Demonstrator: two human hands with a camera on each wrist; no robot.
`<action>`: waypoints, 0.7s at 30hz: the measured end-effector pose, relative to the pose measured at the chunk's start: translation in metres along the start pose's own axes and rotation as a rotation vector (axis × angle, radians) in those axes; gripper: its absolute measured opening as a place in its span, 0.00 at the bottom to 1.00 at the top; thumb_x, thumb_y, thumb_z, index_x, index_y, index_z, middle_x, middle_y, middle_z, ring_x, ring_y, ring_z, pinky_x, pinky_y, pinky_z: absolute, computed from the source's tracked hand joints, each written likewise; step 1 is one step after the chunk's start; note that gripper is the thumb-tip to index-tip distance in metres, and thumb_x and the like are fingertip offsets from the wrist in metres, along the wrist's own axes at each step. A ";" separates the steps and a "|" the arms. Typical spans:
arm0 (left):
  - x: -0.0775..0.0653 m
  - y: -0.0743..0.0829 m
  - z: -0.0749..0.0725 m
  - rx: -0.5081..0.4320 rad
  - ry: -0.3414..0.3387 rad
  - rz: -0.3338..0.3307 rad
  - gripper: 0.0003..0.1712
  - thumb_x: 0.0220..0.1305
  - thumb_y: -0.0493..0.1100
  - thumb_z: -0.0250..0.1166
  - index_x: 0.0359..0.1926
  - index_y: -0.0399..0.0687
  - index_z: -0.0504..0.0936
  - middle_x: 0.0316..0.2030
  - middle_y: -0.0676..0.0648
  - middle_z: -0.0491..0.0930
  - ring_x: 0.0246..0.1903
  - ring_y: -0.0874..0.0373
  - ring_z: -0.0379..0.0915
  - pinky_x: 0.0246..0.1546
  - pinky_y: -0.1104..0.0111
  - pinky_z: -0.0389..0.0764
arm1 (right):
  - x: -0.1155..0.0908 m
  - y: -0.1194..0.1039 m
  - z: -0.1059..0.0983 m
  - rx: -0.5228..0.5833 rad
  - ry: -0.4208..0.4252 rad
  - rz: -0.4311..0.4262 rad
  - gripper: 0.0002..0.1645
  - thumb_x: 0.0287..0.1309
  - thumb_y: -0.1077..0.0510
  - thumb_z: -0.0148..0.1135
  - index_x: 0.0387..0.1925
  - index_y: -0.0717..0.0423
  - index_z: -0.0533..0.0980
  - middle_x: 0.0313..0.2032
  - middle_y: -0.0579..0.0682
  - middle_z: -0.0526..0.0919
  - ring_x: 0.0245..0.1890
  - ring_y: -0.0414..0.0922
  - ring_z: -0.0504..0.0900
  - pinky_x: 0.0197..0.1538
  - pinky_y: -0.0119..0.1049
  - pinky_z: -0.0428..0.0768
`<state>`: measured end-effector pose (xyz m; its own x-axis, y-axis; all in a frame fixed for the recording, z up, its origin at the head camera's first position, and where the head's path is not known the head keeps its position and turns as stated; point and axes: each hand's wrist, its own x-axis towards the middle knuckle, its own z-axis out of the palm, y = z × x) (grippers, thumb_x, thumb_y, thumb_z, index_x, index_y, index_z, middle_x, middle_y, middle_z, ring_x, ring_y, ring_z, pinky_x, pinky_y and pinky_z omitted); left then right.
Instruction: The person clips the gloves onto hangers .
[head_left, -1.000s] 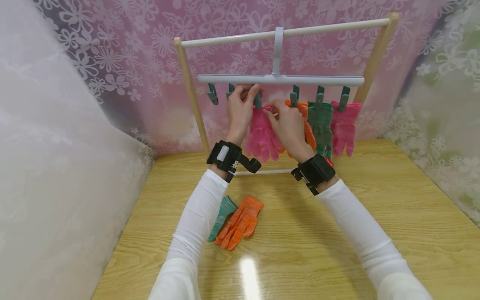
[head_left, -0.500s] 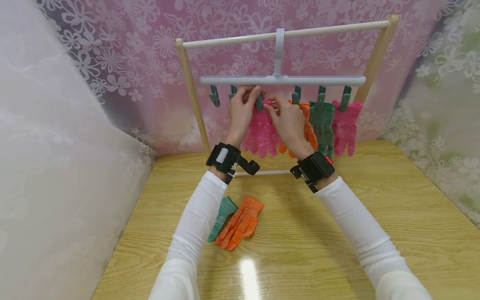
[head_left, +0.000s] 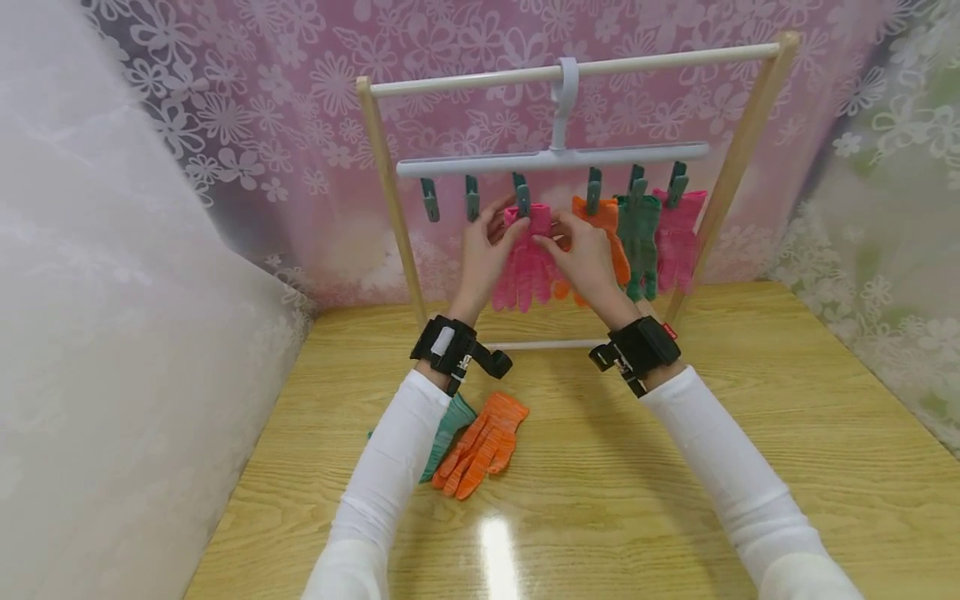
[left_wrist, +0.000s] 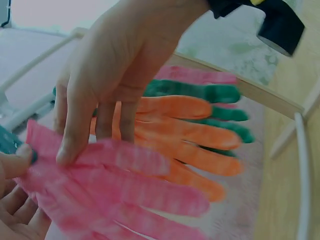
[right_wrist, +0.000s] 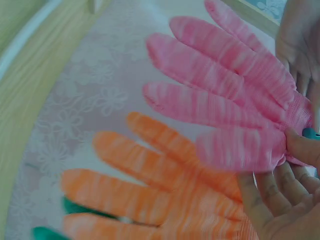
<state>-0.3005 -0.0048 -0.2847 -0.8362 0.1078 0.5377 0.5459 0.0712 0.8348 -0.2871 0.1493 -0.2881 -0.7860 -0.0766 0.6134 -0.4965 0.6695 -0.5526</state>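
Observation:
A pink knit glove (head_left: 527, 271) hangs fingers down, its cuff under a green clip (head_left: 522, 197) on the white hanger (head_left: 480, 165). My left hand (head_left: 483, 254) pinches the cuff's left side just below that clip, thumb in front. On the cuff's other side, my right hand (head_left: 588, 257) pinches the glove's edge, its thumb (left_wrist: 70, 145) in front in the left wrist view. An orange glove (head_left: 600, 221), a green glove (head_left: 639, 242) and another pink glove (head_left: 678, 242) hang from clips to the right. Two clips (head_left: 430, 200) at the left carry nothing.
The hanger hooks over the white rod (head_left: 675, 60) of a wooden rack (head_left: 386, 183) on the wood-grain table (head_left: 600, 500). An orange glove (head_left: 483, 446) overlaps a teal glove (head_left: 447, 433) on the table, near my left forearm. Flowered curtains (head_left: 262, 150) surround the rack.
My left hand has moved from the clip down to the glove's cuff. My right hand has also lowered. The hanger has swung, its right end shifting left, and the clip over the cuff is now uncovered.

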 end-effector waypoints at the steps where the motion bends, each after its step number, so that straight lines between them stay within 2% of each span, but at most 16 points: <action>1: -0.002 -0.004 -0.001 0.018 -0.002 -0.007 0.26 0.61 0.44 0.61 0.59 0.39 0.72 0.54 0.37 0.77 0.51 0.59 0.72 0.56 0.67 0.75 | -0.001 0.003 0.000 0.003 -0.013 0.001 0.18 0.56 0.51 0.62 0.46 0.56 0.76 0.38 0.59 0.85 0.33 0.49 0.82 0.36 0.46 0.82; 4: -0.008 -0.015 -0.003 0.094 -0.005 -0.030 0.24 0.59 0.45 0.64 0.55 0.37 0.76 0.50 0.36 0.79 0.47 0.57 0.76 0.52 0.66 0.78 | -0.005 0.009 -0.001 -0.005 -0.041 0.017 0.19 0.55 0.51 0.63 0.46 0.55 0.76 0.39 0.58 0.85 0.35 0.49 0.81 0.39 0.46 0.82; 8: -0.016 -0.022 -0.008 0.187 -0.003 -0.061 0.25 0.58 0.48 0.65 0.53 0.40 0.78 0.49 0.39 0.81 0.45 0.59 0.76 0.49 0.67 0.79 | -0.010 0.017 -0.003 -0.048 -0.083 0.052 0.24 0.52 0.52 0.66 0.50 0.57 0.75 0.41 0.60 0.84 0.36 0.51 0.81 0.40 0.49 0.82; 10: -0.019 -0.025 -0.009 0.221 0.002 -0.051 0.25 0.57 0.49 0.65 0.53 0.41 0.78 0.48 0.40 0.82 0.44 0.59 0.77 0.47 0.67 0.80 | -0.014 0.022 -0.003 -0.062 -0.102 0.070 0.26 0.51 0.53 0.67 0.51 0.58 0.75 0.42 0.61 0.84 0.36 0.53 0.81 0.40 0.50 0.82; 14: -0.025 -0.033 -0.012 0.230 -0.015 -0.021 0.23 0.57 0.47 0.66 0.51 0.40 0.79 0.45 0.39 0.83 0.41 0.58 0.78 0.45 0.66 0.81 | -0.022 0.034 -0.001 -0.057 -0.134 0.106 0.28 0.50 0.53 0.68 0.52 0.60 0.75 0.43 0.64 0.83 0.36 0.54 0.82 0.40 0.51 0.82; 15: -0.026 -0.035 -0.012 0.234 -0.025 -0.013 0.22 0.57 0.46 0.66 0.50 0.40 0.79 0.44 0.38 0.83 0.41 0.58 0.78 0.44 0.65 0.82 | -0.024 0.037 0.000 -0.054 -0.142 0.107 0.27 0.50 0.53 0.67 0.51 0.60 0.76 0.42 0.64 0.83 0.35 0.54 0.82 0.47 0.52 0.79; 16: -0.028 -0.037 -0.013 0.228 -0.036 -0.011 0.21 0.57 0.46 0.66 0.49 0.39 0.80 0.43 0.38 0.83 0.40 0.58 0.78 0.43 0.64 0.82 | -0.027 0.040 0.001 -0.041 -0.151 0.111 0.25 0.51 0.53 0.67 0.50 0.60 0.76 0.41 0.64 0.84 0.34 0.53 0.82 0.46 0.52 0.79; 19: -0.034 -0.045 -0.014 0.220 -0.066 -0.003 0.18 0.57 0.44 0.65 0.47 0.40 0.81 0.42 0.39 0.83 0.38 0.57 0.78 0.40 0.62 0.82 | -0.036 0.047 0.003 0.009 -0.118 0.118 0.25 0.51 0.54 0.67 0.50 0.59 0.76 0.40 0.62 0.84 0.35 0.52 0.82 0.47 0.51 0.80; 21: -0.040 -0.047 -0.015 0.210 -0.082 0.004 0.17 0.57 0.42 0.65 0.46 0.39 0.81 0.41 0.38 0.83 0.37 0.55 0.78 0.38 0.61 0.82 | -0.042 0.050 0.004 0.052 -0.040 0.101 0.25 0.51 0.53 0.67 0.51 0.57 0.74 0.42 0.59 0.84 0.37 0.50 0.81 0.47 0.50 0.80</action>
<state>-0.2939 -0.0272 -0.3435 -0.8317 0.1884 0.5223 0.5552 0.2750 0.7849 -0.2801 0.1830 -0.3432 -0.8465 -0.0412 0.5308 -0.4318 0.6362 -0.6394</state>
